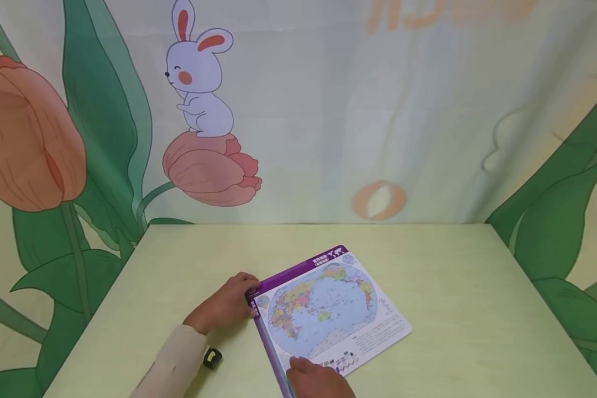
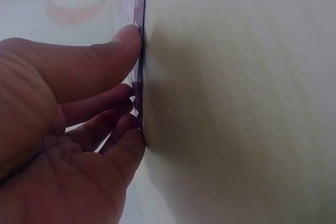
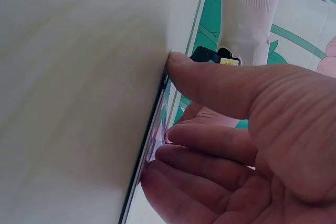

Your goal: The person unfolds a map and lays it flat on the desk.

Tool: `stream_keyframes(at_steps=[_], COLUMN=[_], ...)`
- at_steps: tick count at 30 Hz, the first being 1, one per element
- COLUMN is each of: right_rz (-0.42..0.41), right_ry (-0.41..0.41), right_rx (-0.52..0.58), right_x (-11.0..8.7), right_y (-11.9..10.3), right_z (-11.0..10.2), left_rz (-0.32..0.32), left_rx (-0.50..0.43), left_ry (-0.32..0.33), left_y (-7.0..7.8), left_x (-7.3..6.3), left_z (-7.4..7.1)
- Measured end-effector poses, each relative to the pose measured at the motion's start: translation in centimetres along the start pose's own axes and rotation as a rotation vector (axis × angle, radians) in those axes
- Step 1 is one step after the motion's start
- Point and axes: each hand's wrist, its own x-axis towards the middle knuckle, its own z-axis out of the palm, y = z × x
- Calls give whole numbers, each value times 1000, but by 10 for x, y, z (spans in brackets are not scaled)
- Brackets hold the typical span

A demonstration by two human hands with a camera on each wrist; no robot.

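Note:
A flat world map [image 1: 323, 309] with a purple border lies on the pale table, turned at an angle. At its upper left corner, my left hand [image 1: 234, 301] grips the edge, thumb on the left side and fingers at the top. In the left wrist view, the left thumb [image 2: 118, 59] and fingertips meet the map's thin edge. My right hand [image 1: 320, 380] holds the lower left part and covers some of the bottom border. The right wrist view shows the right thumb [image 3: 207, 82] and curved fingers spaced along the thin edge, close to the tabletop.
The table [image 1: 467, 309] stretches out on both sides of the map. A small black device [image 1: 212, 358] with a yellow label sits at the left sleeve [image 1: 171, 362]. Behind the table hangs a cloth [image 1: 303, 110] printed with tulips, leaves and a rabbit.

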Motion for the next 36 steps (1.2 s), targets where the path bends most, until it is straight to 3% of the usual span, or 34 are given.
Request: stream_keyframes(at_steps=[9, 20, 25, 30, 36], right_rz=[-26, -33, 22, 70, 166], right_ry=[23, 45, 0, 9, -24], right_rx=[-55, -4, 71, 102, 137], right_x=[7, -3, -15, -30, -42], right_y=[14, 26, 24, 19, 31], right_z=[25, 29, 15, -9, -32], left_rz=[-1, 6, 2, 9, 44], left_rx=[5, 65, 88, 73, 94], left_ry=[-17, -23, -15, 1, 24], left_y=[4, 3, 7, 10, 18], left_x=[-4, -13, -21, -33, -48], left_z=[0, 8, 11, 12, 15])
